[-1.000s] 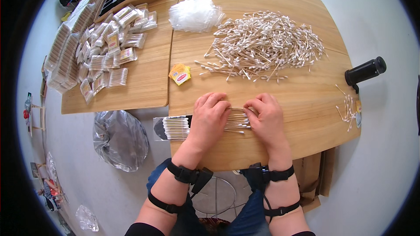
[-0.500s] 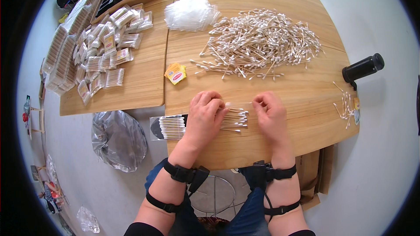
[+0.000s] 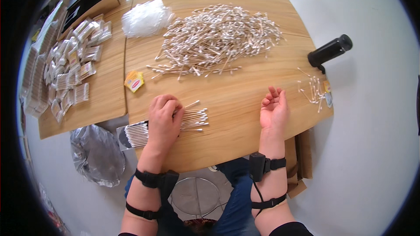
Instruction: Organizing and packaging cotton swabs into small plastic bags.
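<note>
My left hand is closed over a row of cotton swabs near the table's front edge. White tips show on both sides of it, and one swab sticks out at an angle by the fingertips. The fingertips themselves are partly hidden. Beneath the row's left end lies a clear plastic bag with a dark oval patch. Well to the right, my right hand hovers palm up, fingers loosely bent and apart, with nothing seen in it.
A big heap of loose swabs covers the far middle. Clear bags and yellow cards lie left of it; packed swabs fill the left table. At right are a black bottle and scattered swabs. A bin stands below.
My right hand has left the swab tips by my left hand, swung right and turned palm up. My left hand stays on the row. The whole view has turned toward the right.
</note>
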### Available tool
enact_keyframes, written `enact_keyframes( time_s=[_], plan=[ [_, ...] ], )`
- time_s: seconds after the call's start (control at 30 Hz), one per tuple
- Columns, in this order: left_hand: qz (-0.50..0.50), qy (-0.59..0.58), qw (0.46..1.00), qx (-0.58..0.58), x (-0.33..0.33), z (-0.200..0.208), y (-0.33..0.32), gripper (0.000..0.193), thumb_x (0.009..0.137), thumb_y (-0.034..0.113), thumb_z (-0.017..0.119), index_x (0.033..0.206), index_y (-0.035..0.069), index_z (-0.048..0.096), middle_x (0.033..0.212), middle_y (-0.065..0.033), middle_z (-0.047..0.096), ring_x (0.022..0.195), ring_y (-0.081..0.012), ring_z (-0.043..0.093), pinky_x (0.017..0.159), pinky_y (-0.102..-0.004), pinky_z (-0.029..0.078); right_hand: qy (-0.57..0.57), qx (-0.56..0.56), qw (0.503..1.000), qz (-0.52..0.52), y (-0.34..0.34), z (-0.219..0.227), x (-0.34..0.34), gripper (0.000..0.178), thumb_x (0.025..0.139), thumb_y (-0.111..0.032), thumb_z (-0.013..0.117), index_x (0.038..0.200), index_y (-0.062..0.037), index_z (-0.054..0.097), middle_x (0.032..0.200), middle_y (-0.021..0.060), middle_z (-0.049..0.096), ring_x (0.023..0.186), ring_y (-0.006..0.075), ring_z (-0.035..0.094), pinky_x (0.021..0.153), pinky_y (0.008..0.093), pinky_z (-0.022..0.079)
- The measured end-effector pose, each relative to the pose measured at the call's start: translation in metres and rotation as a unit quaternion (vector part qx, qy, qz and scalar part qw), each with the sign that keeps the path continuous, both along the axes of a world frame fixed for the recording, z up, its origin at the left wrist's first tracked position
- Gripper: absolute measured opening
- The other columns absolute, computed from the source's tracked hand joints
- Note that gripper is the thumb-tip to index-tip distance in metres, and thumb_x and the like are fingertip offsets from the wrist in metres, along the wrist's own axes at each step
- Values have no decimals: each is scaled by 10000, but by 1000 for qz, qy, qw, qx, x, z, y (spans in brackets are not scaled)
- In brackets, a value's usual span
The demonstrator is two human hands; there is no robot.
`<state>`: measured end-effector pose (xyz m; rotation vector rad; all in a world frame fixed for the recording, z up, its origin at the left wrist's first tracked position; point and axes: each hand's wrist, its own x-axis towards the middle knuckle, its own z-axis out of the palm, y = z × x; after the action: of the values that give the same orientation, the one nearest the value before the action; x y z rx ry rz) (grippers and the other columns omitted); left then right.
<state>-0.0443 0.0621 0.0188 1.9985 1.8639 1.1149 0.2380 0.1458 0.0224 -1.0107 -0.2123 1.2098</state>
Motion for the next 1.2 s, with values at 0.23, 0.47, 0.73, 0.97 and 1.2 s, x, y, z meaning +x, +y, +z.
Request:
enact_keyframes(
  time_s=[0.23, 0.47, 0.73, 0.97, 1.2],
  plan=[
    [11, 2, 1000, 18, 6, 0, 2, 86, 806, 43, 677, 884, 57, 646, 978, -77, 619, 977, -306, 573, 869, -422, 436, -105, 26, 984, 139, -14, 1, -47, 208, 1043, -240, 492, 1111, -46, 519, 948, 90, 639, 739, 122, 578, 629, 251, 482],
    [-36, 13, 999, 0, 4, 3, 0, 52, 812, 40, 673, 860, 60, 668, 1023, -95, 637, 1009, -309, 580, 893, -419, 439, -210, 86, 937, 263, -28, 0, -81, 262, 1067, -243, 438, 1132, -12, 544, 1000, 64, 617, 895, 115, 597, 809, 268, 526],
    [15, -403, 914, -32, 19, 0, -12, 284, 1032, 145, 473, 1275, 19, 547, 1344, -158, 549, 1278, -249, 496, 1099, -343, 345, -280, 146, 886, 339, -52, 4, -110, 347, 1081, -262, 378, 1233, 16, 521, 1178, 107, 597, 1135, 181, 564, 1021, 307, 430],
    [0, -569, 821, -38, 28, -1, -16, 497, 1081, 367, 309, 1421, 12, 383, 1491, -127, 404, 1422, -222, 311, 1192, -372, 187, -302, 180, 863, 363, -67, 2, -127, 432, 1087, -312, 323, 1322, 22, 464, 1341, 156, 519, 1308, 244, 456, 1125, 355, 320],
    [17, -614, 789, -7, 33, 0, -19, 504, 1081, 370, 295, 1413, 4, 394, 1493, -124, 407, 1422, -242, 320, 1194, -390, 182, -247, 177, 891, 337, -67, 1, -134, 440, 1090, -322, 308, 1327, 20, 451, 1354, 146, 505, 1306, 247, 453, 1149, 360, 295]
  ],
)
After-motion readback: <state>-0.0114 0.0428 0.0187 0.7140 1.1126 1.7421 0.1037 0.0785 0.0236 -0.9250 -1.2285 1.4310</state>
